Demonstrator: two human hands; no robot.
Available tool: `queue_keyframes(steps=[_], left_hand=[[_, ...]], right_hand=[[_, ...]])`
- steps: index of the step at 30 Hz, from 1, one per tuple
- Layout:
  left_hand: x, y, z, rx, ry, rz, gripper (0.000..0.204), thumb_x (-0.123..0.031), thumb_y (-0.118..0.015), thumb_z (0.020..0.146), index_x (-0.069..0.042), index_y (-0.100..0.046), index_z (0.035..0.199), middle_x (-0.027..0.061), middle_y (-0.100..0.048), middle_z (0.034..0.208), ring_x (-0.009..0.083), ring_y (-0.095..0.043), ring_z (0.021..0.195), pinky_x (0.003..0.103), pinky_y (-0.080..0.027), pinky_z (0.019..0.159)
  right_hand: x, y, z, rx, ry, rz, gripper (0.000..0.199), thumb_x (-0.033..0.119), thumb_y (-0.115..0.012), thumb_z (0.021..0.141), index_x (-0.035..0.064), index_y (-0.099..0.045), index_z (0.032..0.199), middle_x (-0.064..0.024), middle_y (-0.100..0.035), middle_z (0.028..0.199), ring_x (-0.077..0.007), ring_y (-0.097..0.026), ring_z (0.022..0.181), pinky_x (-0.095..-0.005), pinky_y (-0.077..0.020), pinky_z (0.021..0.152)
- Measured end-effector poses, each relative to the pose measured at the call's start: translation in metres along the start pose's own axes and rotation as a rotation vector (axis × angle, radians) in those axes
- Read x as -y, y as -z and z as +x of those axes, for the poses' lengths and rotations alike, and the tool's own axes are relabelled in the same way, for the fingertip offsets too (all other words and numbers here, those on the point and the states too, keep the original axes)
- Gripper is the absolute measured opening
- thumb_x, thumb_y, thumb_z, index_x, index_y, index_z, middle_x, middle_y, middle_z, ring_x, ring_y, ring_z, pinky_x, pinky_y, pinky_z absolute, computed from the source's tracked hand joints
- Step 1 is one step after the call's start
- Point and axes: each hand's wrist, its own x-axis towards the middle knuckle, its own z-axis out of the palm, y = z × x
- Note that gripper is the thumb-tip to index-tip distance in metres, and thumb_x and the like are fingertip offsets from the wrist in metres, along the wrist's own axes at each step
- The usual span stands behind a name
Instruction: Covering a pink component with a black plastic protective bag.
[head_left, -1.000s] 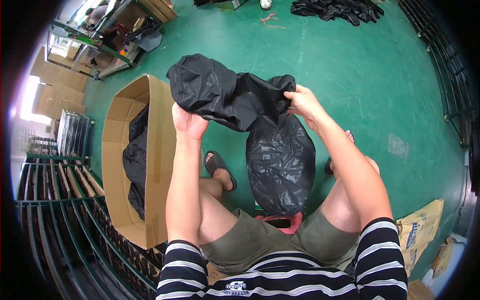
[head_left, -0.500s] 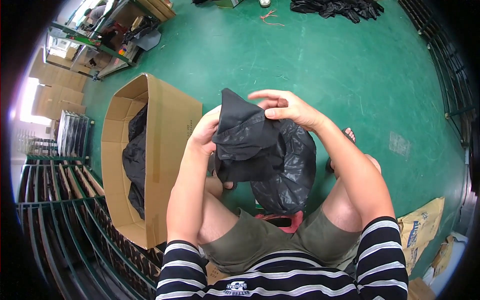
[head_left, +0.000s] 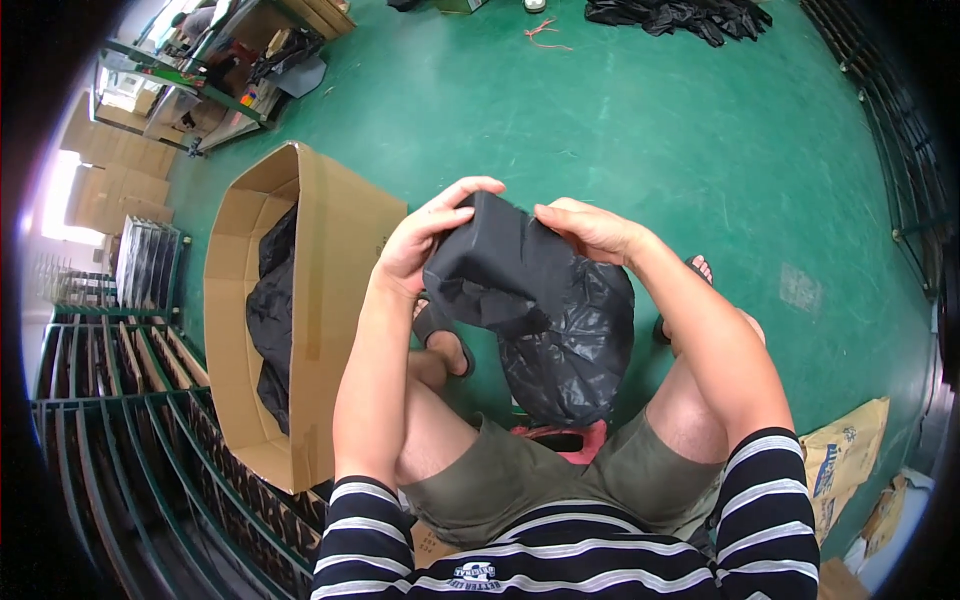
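Observation:
Between my hands, above my lap, hangs a black fabric piece point(head_left: 515, 265) with a matte, folded upper edge. Its lower part point(head_left: 570, 360) is shiny and crinkled and droops between my knees. My left hand point(head_left: 420, 240) grips the upper left corner, thumb on the near side and fingers at the edge. My right hand point(head_left: 595, 230) pinches the upper right edge between thumb and fingers. What kind of article it is, I cannot tell. Left of my arm, a tall open cardboard box point(head_left: 350, 260) holds more black material point(head_left: 272, 310).
Green metal racks point(head_left: 120, 460) stand at the left, with another rack point(head_left: 900, 170) along the right. A black heap point(head_left: 680, 15) and a red string point(head_left: 543, 35) lie on the far floor. A brown paper sack point(head_left: 845, 455) is at the lower right.
My left hand has moved up to the piece's top corner, and the raised peak has folded down. My right fingers, spread before, have closed on the edge.

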Motion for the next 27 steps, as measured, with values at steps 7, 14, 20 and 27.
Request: queue_keyframes(steps=[7, 14, 20, 27], left_hand=[[-0.013, 0.001, 0.005, -0.281, 0.034, 0.366, 0.036, -0.002, -0.051, 0.089, -0.005, -0.056, 0.124, 0.0044, -0.065, 0.094, 0.0101, -0.064, 0.083, 0.023, -0.053, 0.076], [0.009, 0.029, 0.009, -0.350, 0.072, 1.131, 0.033, 0.004, -0.048, 0.081, -0.001, -0.060, 0.111, 0.0018, -0.061, 0.080, 0.0081, -0.052, 0.068, 0.025, -0.044, 0.063], [0.011, 0.026, 0.012, -0.511, -0.103, 1.289, 0.021, -0.004, -0.059, 0.088, 0.003, -0.065, 0.106, 0.0064, -0.069, 0.087, 0.0088, -0.058, 0.076, 0.028, -0.050, 0.070], [-0.003, 0.030, -0.005, -0.127, 0.139, 0.705, 0.023, -0.017, -0.064, 0.094, 0.004, -0.066, 0.103, 0.0008, -0.069, 0.091, 0.0066, -0.058, 0.081, 0.025, -0.048, 0.075]], right_hand=[[0.028, 0.006, -0.021, 0.117, -0.116, -0.158, 0.027, 0.018, -0.079, 0.081, -0.0058, -0.071, 0.089, -0.0083, -0.072, 0.085, -0.0136, -0.067, 0.072, -0.0278, -0.0548, 0.069], [0.025, 0.031, -0.045, -0.155, 0.162, 0.216, 0.021, 0.001, -0.078, 0.065, -0.0032, -0.068, 0.083, -0.0103, -0.070, 0.079, -0.0191, -0.066, 0.068, -0.0298, -0.0537, 0.069], [0.030, 0.028, -0.052, 0.023, 0.201, 0.262, 0.020, 0.005, -0.074, 0.072, -0.0069, -0.068, 0.086, -0.0137, -0.071, 0.081, -0.0195, -0.068, 0.068, -0.0307, -0.0564, 0.069], [0.035, 0.043, -0.063, 0.023, 0.354, 0.489, 0.019, 0.002, -0.067, 0.074, -0.0081, -0.066, 0.091, -0.0195, -0.071, 0.088, -0.0269, -0.071, 0.076, -0.0367, -0.0588, 0.073]])
